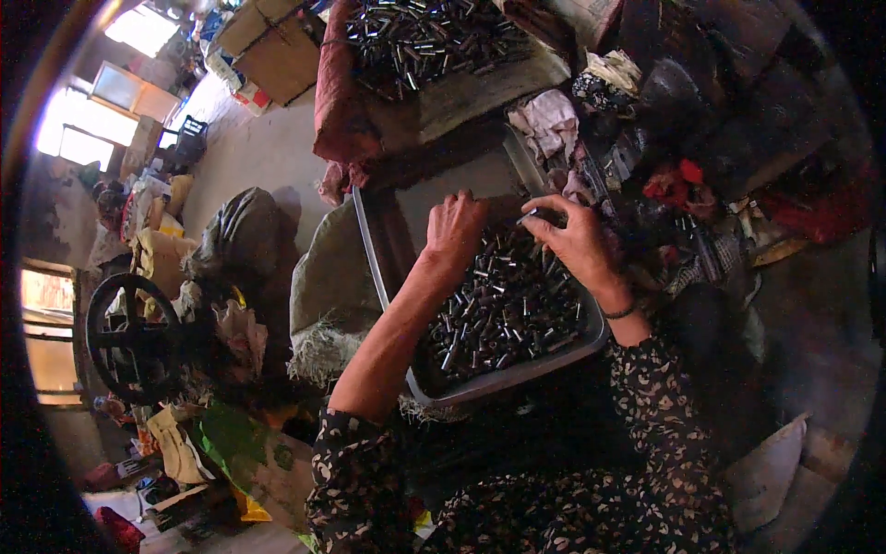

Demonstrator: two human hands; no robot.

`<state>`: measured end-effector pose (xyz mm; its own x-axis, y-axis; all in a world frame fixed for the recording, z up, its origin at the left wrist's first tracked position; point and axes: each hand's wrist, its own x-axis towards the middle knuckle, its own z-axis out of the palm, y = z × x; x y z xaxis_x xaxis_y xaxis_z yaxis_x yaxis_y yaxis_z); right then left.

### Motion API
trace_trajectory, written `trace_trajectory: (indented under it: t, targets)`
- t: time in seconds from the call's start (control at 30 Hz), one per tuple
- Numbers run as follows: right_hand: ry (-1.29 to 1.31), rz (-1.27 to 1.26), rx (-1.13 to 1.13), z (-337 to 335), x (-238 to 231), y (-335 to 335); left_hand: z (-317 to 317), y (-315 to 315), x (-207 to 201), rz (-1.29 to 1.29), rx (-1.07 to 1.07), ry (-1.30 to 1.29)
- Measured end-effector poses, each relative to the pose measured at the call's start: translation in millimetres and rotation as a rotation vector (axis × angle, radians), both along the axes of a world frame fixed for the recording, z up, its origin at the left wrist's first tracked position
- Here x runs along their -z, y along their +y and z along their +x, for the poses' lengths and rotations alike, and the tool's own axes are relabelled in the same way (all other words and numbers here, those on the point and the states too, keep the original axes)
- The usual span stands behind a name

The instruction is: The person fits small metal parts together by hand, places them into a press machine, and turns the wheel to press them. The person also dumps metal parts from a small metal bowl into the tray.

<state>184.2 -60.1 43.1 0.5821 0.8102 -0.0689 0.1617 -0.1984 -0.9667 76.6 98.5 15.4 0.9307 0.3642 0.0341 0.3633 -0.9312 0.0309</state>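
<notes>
A grey plastic tub [503,387] stands before me, its near half filled with a heap of small dark metal cylinders [489,314], some of them shiny. Over the tub's right side, my right hand [580,247] pinches a small metal cylinder [529,216] between thumb and fingers. My left hand [457,226] is above the middle of the tub, closed with its back toward me. Its fingertips are turned away, so whatever they hold is hidden. The two hands are a short way apart.
Beyond the tub, another heap of metal pieces [425,42] lies on sacking with a rolled red edge [343,111]. Rags [547,125] and dark cloth crowd the right. Leftward are a stuffed sack [323,268], a black handwheel [134,337] and a cardboard box [274,54].
</notes>
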Motion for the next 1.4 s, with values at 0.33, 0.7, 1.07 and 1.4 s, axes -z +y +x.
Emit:
trace_trajectory:
  t: [0.33, 0.7, 1.07, 1.4]
  targets:
    - [0.3, 0.171, -0.047, 1, 5, -3, -15, 0, -21, -0.905, -0.267, -0.272]
    - [-0.047, 0.265, -0.034, -2, 18, 2, -29, -21, -40, -1.588, -0.424, -0.414]
    - [0.033, 0.038, -0.014, -3, 11, -1, -27, -32, -40, -1.605, -0.432, -0.449]
    - [0.061, 0.051, -0.033, -4, 22, 3, -31, -38, -43, -1.55, -0.488, -0.445]
